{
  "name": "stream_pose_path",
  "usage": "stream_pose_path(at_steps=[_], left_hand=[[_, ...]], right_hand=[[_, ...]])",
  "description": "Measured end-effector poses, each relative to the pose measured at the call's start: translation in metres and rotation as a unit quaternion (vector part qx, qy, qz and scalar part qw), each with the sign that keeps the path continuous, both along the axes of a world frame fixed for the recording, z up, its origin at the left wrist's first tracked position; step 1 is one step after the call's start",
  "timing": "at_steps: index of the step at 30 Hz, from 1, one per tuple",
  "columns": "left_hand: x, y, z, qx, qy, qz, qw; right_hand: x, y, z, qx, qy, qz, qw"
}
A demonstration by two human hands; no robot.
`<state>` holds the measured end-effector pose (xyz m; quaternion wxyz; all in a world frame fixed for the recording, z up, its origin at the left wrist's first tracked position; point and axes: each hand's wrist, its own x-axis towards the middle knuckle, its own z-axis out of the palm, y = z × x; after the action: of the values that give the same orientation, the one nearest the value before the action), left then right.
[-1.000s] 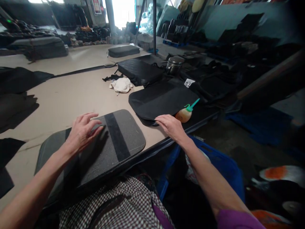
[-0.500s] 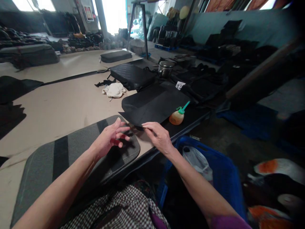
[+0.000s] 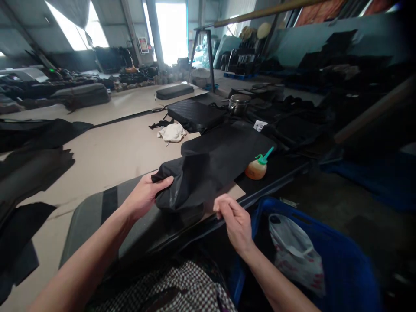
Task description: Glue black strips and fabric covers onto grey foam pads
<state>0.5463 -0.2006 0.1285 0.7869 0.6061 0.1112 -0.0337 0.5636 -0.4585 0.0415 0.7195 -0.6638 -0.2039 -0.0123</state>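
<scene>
Smooth beige tabletop (image 3: 117, 149), creased black fabric (image 3: 195, 180) in left fingers (image 3: 164, 183).

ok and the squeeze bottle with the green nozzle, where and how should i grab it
Probably around the rounded body of the squeeze bottle, below the green nozzle, coming from the near table edge. The body is the widest part, while the nozzle is thin and slants up to the right. The black fabric lies close by its left side, so that approach looks more awkward.
</scene>
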Motion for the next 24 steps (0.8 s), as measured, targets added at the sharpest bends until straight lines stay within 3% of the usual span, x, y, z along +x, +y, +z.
stream_pose_path(at_steps=[2,4,6,8,10,14,18,21,22,24], left_hand=[[-0.009,-0.001,0.01,0.015,-0.006,-0.011,1.0],[-0.022,-0.006,0.019,0.034,-0.007,-0.024,0.999],[-0.039,-0.011,0.026,0.047,0.0,-0.038,0.998],[-0.059,-0.014,0.031,0.06,0.016,-0.048,0.997],[-0.08,-0.01,0.032,0.071,0.042,-0.047,0.996],[-0.119,0.012,0.028,0.079,0.111,0.029,0.99],[-0.149,0.034,0.025,0.12,0.164,0.128,0.971],[-0.165,0.036,0.02,0.145,0.197,0.121,0.962],[-0.168,0.034,0.016,0.151,0.202,0.098,0.963],[-0.171,0.023,0.007,0.168,0.188,0.048,0.966]], right_hand=[[-0.007,0.002,-0.003,0.046,0.147,0.092,0.984],[-0.014,0.006,-0.003,0.101,0.272,0.183,0.939],[-0.021,0.011,0.0,0.172,0.366,0.229,0.886],[-0.022,0.015,0.005,0.246,0.421,0.231,0.842],[-0.015,0.018,0.011,0.303,0.44,0.178,0.827],[0.013,0.02,0.023,0.35,0.405,0.035,0.844],[0.018,0.02,0.022,0.334,0.292,-0.076,0.893],[-0.002,0.02,0.013,0.213,0.15,-0.126,0.957],[-0.011,0.019,0.01,0.148,0.093,-0.116,0.978],[-0.027,0.015,0.005,0.016,-0.044,-0.023,0.999]])
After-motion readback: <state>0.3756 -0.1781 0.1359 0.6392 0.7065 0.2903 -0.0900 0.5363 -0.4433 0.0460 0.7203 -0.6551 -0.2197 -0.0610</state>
